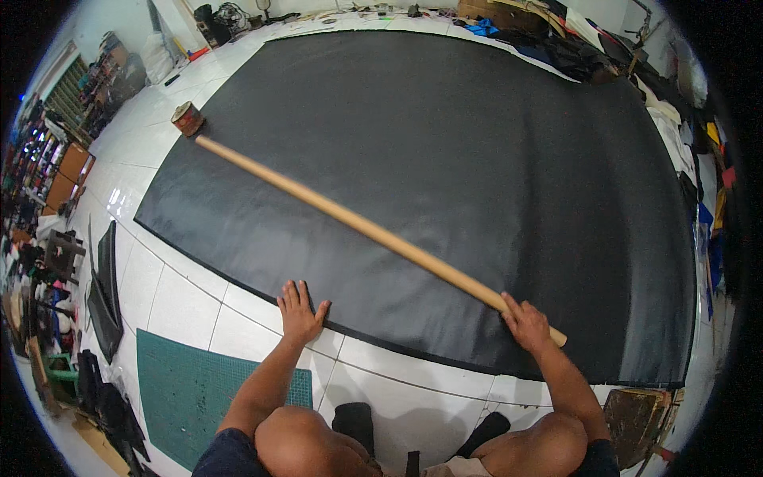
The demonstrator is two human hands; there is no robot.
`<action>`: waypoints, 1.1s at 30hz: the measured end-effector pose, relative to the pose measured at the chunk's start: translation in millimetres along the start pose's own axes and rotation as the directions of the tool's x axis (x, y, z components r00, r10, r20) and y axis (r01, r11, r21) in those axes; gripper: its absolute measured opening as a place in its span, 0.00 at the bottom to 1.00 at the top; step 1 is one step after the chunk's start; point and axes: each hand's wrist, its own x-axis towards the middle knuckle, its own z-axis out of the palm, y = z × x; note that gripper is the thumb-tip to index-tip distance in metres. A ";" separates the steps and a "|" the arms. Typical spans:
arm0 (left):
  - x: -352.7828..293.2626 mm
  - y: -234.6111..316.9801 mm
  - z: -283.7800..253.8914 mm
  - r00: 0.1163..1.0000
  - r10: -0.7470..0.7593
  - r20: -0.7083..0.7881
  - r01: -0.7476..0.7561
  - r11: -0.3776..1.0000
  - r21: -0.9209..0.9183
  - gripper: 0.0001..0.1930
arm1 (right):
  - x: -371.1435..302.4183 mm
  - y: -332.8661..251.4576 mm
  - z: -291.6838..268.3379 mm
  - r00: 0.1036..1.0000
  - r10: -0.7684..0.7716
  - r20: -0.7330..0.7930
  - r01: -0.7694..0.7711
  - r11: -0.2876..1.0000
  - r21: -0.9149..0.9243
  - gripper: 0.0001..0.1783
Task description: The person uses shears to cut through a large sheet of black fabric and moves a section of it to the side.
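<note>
"List hands and handling, left to right."

"My left hand [300,319], lower centre-left of frame, is spread open, gripping nothing, across the edge of the black sheet [413,127]. The wooden pole [366,226] slants from upper left to lower right: probably light and rigid; grasp near an end. The sheet, filling mid-frame, should be heavy overall but flexible; lift by its edges. My right hand [526,324], lower right, has fingers curled over the pole near its end."

"Materials?"

"Upper left: worn cylindrical can [188,118]. Centre: smooth, pale, straight wood. Right: softly sheened sheet, faintly rippled."
</note>
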 end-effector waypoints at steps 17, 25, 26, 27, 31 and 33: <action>8.8 11.3 8.5 0.997 0.082 -0.001 -0.082 0.996 -0.039 0.46 | -75.5 152.8 28.1 0.632 0.774 -0.035 -0.630 0.540 0.558 0.27; -3.1 -15.3 -8.8 0.972 -0.014 -0.235 0.017 1.000 0.014 0.42 | -89.2 104.4 15.9 0.587 0.808 -0.060 -0.637 0.506 0.581 0.28; -6.7 -15.8 -12.2 0.990 -0.061 -0.128 0.068 0.997 0.048 0.41 | -89.6 83.9 16.6 0.634 0.770 -0.078 -0.623 0.567 0.539 0.28; -7.5 -27.9 -6.9 0.990 -0.077 -0.122 0.075 0.997 -0.025 0.42 | -82.8 56.0 7.4 0.686 0.722 -0.096 -0.592 0.630 0.504 0.28; 2.5 -25.2 15.6 0.988 -0.009 -0.151 -0.011 0.991 -0.131 0.44 | -41.3 2.4 -5.3 0.839 0.543 0.021 -0.500 0.755 0.424 0.29; 2.7 -34.3 9.0 0.996 0.001 -0.091 -0.012 0.993 -0.120 0.45 | -13.1 -29.6 -10.8 0.934 0.339 0.111 -0.353 0.831 0.431 0.32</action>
